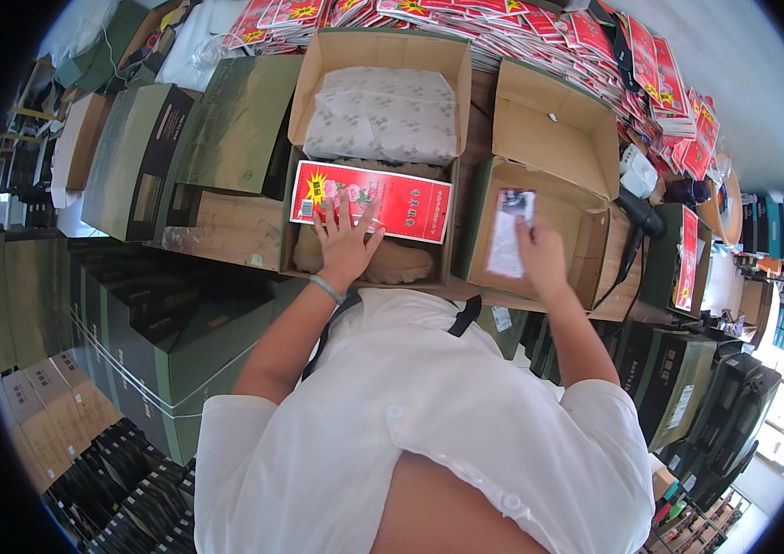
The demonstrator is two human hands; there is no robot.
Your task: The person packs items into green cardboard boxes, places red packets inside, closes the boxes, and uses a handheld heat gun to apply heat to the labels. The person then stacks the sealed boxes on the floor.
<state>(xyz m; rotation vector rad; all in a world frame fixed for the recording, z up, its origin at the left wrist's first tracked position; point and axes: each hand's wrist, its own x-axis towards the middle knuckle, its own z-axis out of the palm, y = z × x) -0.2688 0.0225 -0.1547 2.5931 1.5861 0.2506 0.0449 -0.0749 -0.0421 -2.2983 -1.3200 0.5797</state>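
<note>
My left hand (346, 247) lies with fingers spread on a flat red packet (410, 205) printed with pink flowers and a yellow starburst. Beneath the packet are brown fuzzy shoes (399, 263), partly covered, in an open shoe box (456, 65). Patterned white tissue paper (381, 111) is folded back toward that box's raised lid. To the right, my right hand (541, 258) pinches a narrow printed card (506, 235) by its right edge, over a second open box (553, 115) with a bare cardboard inside. Whether the card touches the box floor I cannot tell.
Piles of red packets (539, 37) cover the table's far side. Closed green boxes (239, 120) stand at the left, and more boxes (161, 305) are stacked below the table. Right of the second box lie a black handheld tool (639, 214) with a cord and a small box (673, 268).
</note>
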